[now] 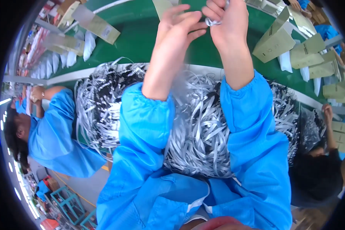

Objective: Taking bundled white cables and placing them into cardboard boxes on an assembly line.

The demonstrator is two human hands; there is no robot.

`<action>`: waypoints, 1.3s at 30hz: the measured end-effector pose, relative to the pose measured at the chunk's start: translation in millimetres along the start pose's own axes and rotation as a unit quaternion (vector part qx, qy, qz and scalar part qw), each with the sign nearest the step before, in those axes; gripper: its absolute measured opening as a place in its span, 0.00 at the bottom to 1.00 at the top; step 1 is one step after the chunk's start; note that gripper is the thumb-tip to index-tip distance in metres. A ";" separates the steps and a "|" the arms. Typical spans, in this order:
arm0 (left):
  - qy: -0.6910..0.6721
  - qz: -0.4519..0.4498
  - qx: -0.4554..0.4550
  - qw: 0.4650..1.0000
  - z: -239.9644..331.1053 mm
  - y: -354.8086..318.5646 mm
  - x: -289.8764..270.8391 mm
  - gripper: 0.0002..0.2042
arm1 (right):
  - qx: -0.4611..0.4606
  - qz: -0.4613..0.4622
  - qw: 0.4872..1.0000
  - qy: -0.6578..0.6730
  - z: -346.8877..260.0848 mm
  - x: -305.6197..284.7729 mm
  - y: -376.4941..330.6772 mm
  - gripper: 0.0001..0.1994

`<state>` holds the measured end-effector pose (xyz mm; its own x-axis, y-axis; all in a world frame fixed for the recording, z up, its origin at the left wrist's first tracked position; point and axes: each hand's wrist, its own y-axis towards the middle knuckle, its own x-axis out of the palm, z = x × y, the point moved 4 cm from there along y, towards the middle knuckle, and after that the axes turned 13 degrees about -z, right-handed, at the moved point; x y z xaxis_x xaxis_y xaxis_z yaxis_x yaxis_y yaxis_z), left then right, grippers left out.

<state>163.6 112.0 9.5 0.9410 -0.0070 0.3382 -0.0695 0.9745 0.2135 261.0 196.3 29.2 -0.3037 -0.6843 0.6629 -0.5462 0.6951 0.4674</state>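
Observation:
Both my arms, in blue sleeves, reach over a large heap of silver and black strips (197, 130) to the green work surface (134, 38). My left hand (176, 28) has its fingers stretched and apart, with nothing seen in it. Close beside its fingertips, my right hand (230, 25) is closed, fingers curled, on a small crumpled silver strip (213, 22). Part of that strip is hidden inside the fist. Just beyond my left hand stands a pale box (163, 7), cut off by the top edge.
Open pale boxes (274, 42) line the right side, with white bags (285, 61) among them. Other boxes (97, 25) and white pouches (89, 45) sit at the left. A co-worker in blue (59, 130) is on my left; a person in dark clothing (318, 176) is on my right.

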 end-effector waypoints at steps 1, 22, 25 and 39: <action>0.110 0.052 0.009 0.993 -2.3 0.5 -6.1 0.34 | -0.033 -0.068 0.989 0.125 2.3 -11.8 -0.4 0.14; 0.409 -0.018 0.125 0.904 -43.5 30.7 -44.8 0.44 | -0.125 0.138 0.980 -0.072 -51.8 23.9 -11.3 0.23; 0.435 0.053 0.199 0.876 -44.0 25.3 -30.2 0.35 | -0.212 0.027 0.960 -0.179 -54.6 28.0 -16.5 0.19; 0.518 -0.007 0.054 0.854 -32.7 20.6 5.2 0.38 | -0.068 -0.065 0.737 -0.669 -2.0 8.2 3.1 0.14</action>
<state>177.9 139.4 -14.3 0.7265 0.2372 -0.6449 -0.0328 0.9494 0.3123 258.3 193.3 37.2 -0.8034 -0.2884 -0.5210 -0.5831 0.5586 0.5900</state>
